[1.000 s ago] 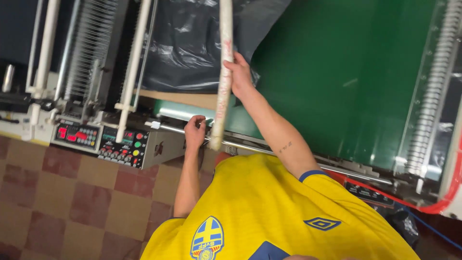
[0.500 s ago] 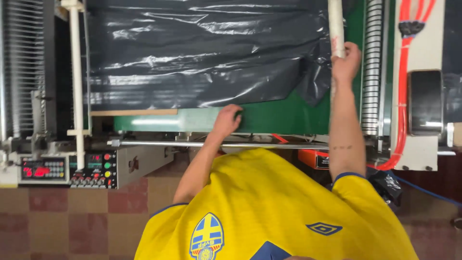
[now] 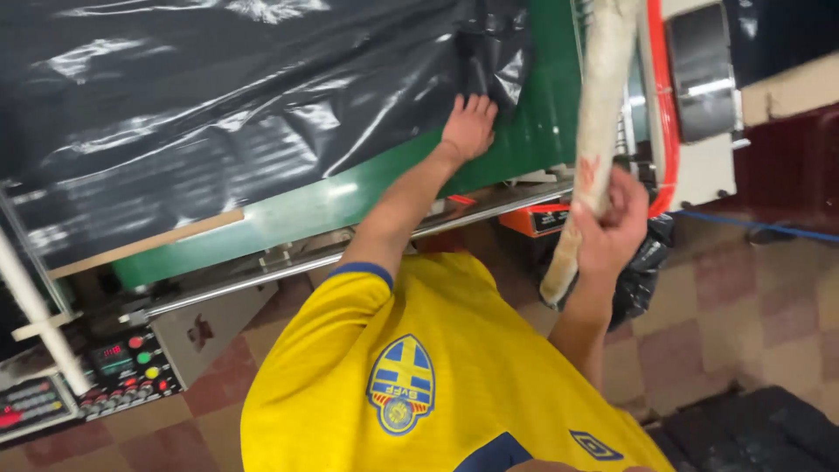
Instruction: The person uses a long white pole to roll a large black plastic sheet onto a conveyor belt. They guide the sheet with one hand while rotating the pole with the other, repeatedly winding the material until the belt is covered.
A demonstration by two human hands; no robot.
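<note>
The left hand (image 3: 469, 125) lies flat with open fingers on the edge of the black plastic sheet (image 3: 218, 114), which covers the green table (image 3: 524, 140) of the machine. The right hand (image 3: 612, 229) is closed around a pale long tube (image 3: 597, 122), at the right, near the red cable (image 3: 662, 105).

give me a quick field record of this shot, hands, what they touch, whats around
left hand: flat on the black plastic sheet, at its lower corner
right hand: gripping a pale worn stick, held upright
surface: green machine table under the sheet
nearby: control panel with coloured buttons, lower left; red hose beside the stick
floor: chequered tiles
</note>
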